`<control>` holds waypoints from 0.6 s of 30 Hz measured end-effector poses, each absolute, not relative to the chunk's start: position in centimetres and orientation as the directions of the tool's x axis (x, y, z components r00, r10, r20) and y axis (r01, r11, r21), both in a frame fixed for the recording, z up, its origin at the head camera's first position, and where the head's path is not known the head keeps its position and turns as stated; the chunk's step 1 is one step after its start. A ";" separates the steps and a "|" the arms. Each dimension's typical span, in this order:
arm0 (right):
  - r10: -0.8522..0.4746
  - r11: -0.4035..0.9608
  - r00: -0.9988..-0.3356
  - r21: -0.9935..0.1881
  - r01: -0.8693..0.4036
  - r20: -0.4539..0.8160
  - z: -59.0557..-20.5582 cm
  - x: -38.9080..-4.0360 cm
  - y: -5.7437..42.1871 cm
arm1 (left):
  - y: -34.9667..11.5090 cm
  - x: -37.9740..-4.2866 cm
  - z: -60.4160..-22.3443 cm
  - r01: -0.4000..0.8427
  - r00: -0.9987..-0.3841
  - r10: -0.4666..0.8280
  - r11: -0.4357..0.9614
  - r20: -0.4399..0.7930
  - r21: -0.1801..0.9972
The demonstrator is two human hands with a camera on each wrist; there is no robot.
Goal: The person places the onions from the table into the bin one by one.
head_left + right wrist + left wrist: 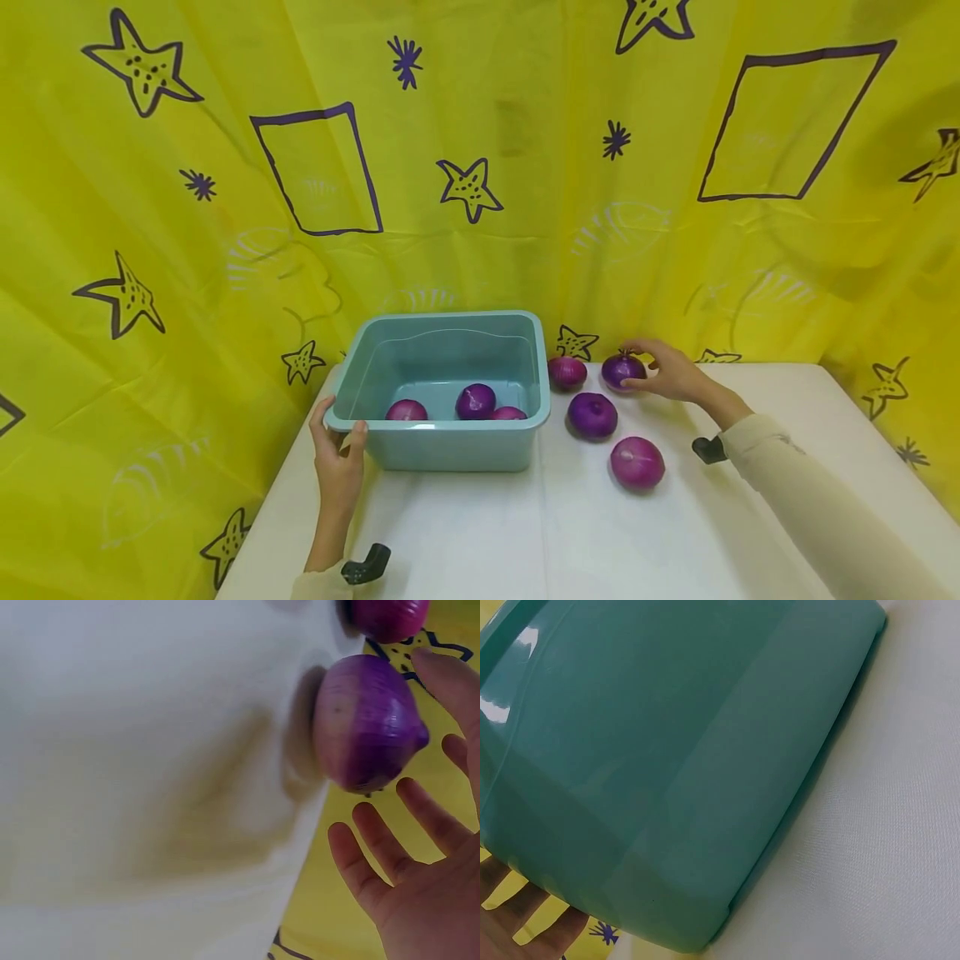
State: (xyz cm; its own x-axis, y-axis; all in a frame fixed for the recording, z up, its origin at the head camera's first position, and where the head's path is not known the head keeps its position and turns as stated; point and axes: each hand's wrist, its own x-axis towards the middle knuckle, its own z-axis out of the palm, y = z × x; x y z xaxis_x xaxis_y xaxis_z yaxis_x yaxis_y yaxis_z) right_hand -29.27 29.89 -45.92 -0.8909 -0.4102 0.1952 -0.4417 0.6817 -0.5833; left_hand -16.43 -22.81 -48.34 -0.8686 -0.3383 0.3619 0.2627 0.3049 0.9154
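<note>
My right hand [670,375] reaches over a purple onion [619,372] at the table's back edge, thumb and fingers spread around it. In the right wrist view a gap shows between the fingertips [341,834] and that onion [367,724]. At the front left corner of a teal plastic tub [450,446], my left hand [339,467] holds the rim, thumb at the front and fingers along the left side. The left wrist view shows those fingers [525,907] by the tub's wall [667,750]. Several onions lie inside the tub, including a dark purple one [476,402].
Right of the tub, a reddish onion [567,373], a dark purple onion [592,416] and a pink-purple onion [637,463] lie on the white table [465,533]. A yellow curtain [525,275] with drawn stars hangs right behind the table.
</note>
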 end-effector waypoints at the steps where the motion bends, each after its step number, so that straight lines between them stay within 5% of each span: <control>1: -0.407 0.684 -0.893 -0.584 -0.437 0.192 -46.2 -29.3 29.9 | -22.8 -16.4 -48.3 0.264 -0.868 -0.338 0.305 0.363 0.915; 18: -0.373 0.699 -0.924 -0.628 -0.341 0.087 -47.4 -29.5 29.6 | -22.9 -16.5 -48.4 0.278 -0.865 -0.332 0.308 0.377 0.910</control>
State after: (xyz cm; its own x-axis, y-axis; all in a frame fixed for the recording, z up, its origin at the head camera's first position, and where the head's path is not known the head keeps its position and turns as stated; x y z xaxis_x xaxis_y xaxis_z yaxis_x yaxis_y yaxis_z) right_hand -29.51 29.60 -47.40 -0.9239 -0.3727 0.0871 -0.3412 0.6990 -0.6284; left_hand -16.52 -22.90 -48.39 -0.8646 -0.3324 0.3768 0.2780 0.3083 0.9098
